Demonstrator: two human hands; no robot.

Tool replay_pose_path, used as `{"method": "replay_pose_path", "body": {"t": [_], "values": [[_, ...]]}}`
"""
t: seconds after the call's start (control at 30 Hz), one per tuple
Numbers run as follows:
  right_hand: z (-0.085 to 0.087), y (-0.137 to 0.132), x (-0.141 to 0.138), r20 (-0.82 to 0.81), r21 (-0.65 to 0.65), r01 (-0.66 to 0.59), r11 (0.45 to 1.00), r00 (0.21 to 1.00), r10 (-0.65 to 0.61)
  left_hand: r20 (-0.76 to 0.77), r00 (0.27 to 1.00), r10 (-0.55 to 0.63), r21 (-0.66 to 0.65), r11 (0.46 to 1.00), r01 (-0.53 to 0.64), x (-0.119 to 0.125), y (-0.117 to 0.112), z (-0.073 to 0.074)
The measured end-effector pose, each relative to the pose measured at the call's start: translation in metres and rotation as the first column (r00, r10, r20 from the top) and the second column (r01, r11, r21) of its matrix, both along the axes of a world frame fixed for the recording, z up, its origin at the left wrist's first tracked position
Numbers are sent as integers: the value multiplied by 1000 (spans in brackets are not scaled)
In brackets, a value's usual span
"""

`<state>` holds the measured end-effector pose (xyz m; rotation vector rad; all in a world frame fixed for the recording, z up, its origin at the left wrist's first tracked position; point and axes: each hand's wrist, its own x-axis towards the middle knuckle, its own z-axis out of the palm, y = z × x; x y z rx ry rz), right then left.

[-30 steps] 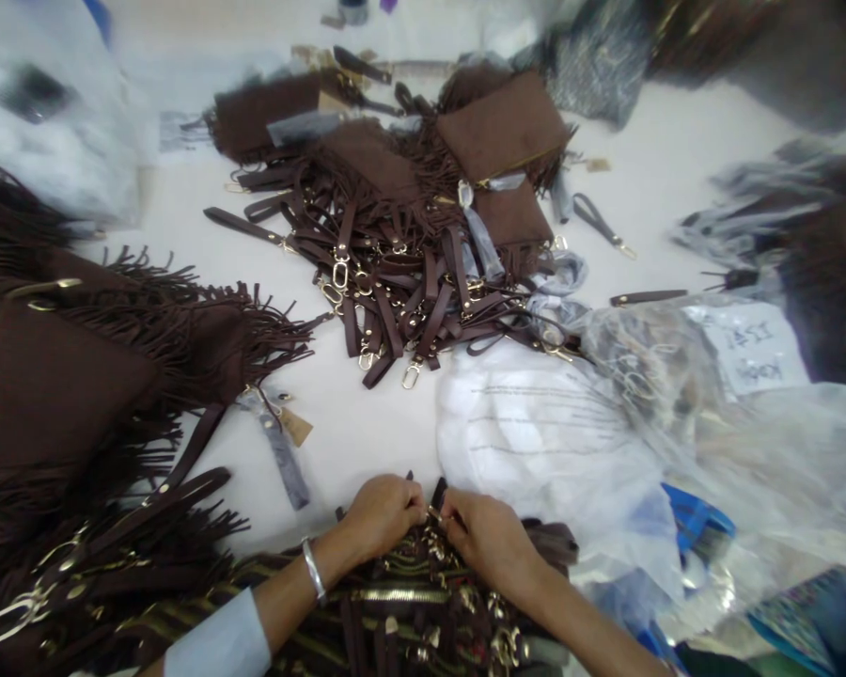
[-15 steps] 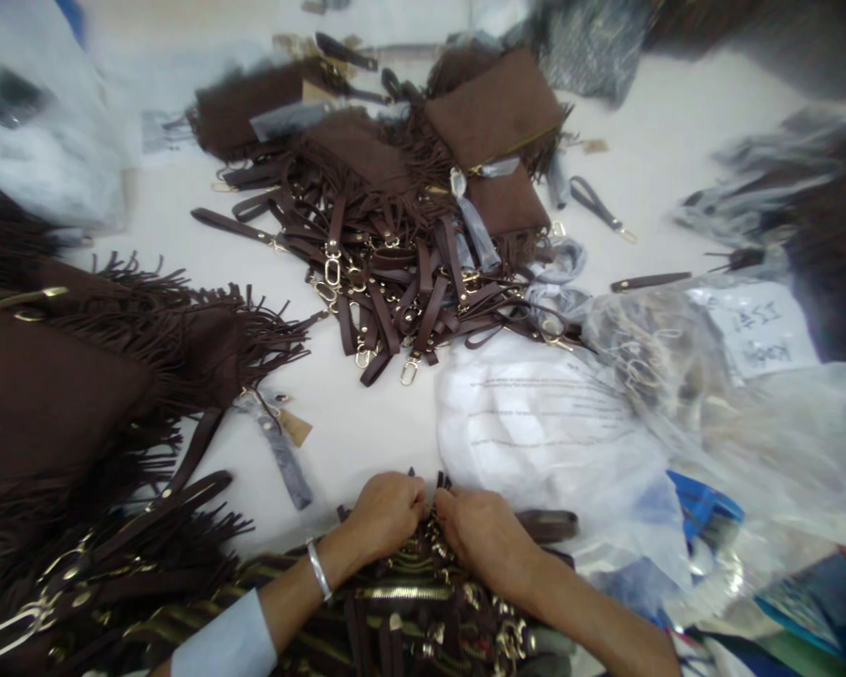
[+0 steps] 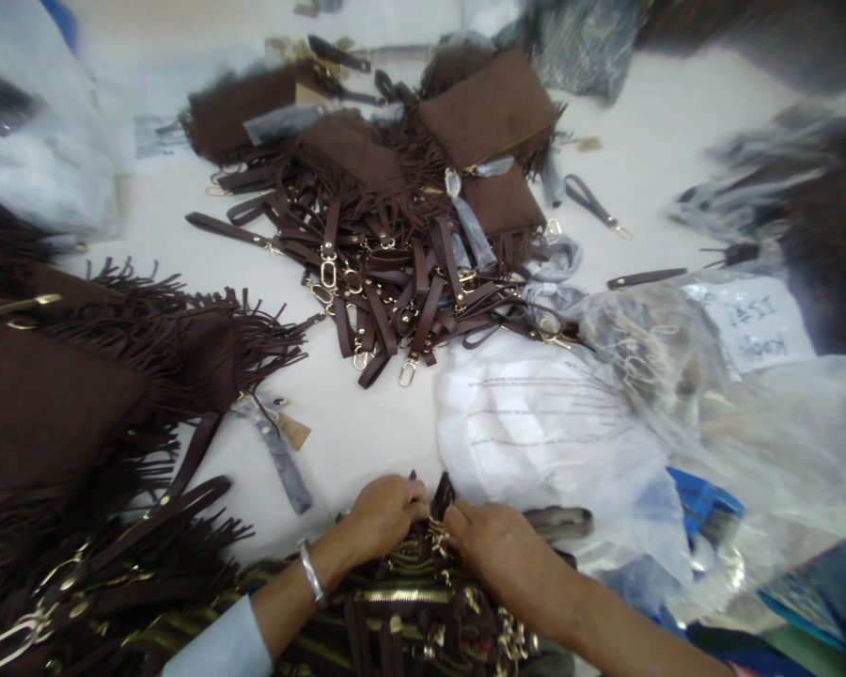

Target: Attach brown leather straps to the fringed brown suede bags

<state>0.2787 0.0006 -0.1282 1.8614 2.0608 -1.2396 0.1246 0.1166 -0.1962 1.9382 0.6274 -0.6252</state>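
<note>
Brown pouches with brass zips (image 3: 405,596) stand packed in a row at the bottom centre, zips upward. At the far end of that row my left hand (image 3: 386,513) is closed, fingers pinching the edge of a dark brown zip pouch. Just to its right, my right hand (image 3: 493,543) grips the same end of the row, fingertips curled downward. A dark brown flap (image 3: 443,491) sticks up between the two hands, with small gold-coloured fittings (image 3: 438,536) below it. My fingers partly hide what they grip.
Brown wrist straps (image 3: 423,315) with gold clips lie heaped ahead, below fringed pouches (image 3: 490,108). Larger fringed bags (image 3: 56,395) pile up at left. A white plastic bag (image 3: 528,414) and clear bags (image 3: 804,423) lie at right. A wrapped strap with a tag (image 3: 282,461) lies near my left hand.
My right hand has shifted slightly right and down, away from my left hand. More of the dark brown flap shows between them. My left hand stays nearly in place.
</note>
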Motion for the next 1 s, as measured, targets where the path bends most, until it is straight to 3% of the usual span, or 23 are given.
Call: {"method": "replay_pose_path", "body": {"t": [0.13,0.23,0.37,0.5,0.63,0.77,0.87,1.0], "values": [[11,-10,16,-191,-161,160,974,963,-190,92,993,-71,-19,997,73,-5,4,22],[12,-16,23,-282,-205,179,962,931,-234,186,974,-128,9,992,129,-13,-1,36],[-2,-11,23,-356,-115,141,983,918,-173,235,958,-166,53,986,157,-18,-11,36],[-22,0,20,-436,-127,133,983,883,-175,56,975,-215,56,976,212,-13,-17,30],[-22,0,14,-324,-270,163,949,912,-249,-28,945,-326,115,938,327,-9,-19,37],[-14,-14,-2,-191,-321,179,930,950,-249,-100,918,-384,149,906,395,-4,-20,53],[-15,-27,-14,-118,-314,205,927,960,-253,-151,892,-426,96,892,442,1,-22,59],[-24,-40,-20,-76,-239,259,936,956,-284,-197,890,-412,94,895,436,3,-30,54]]}}
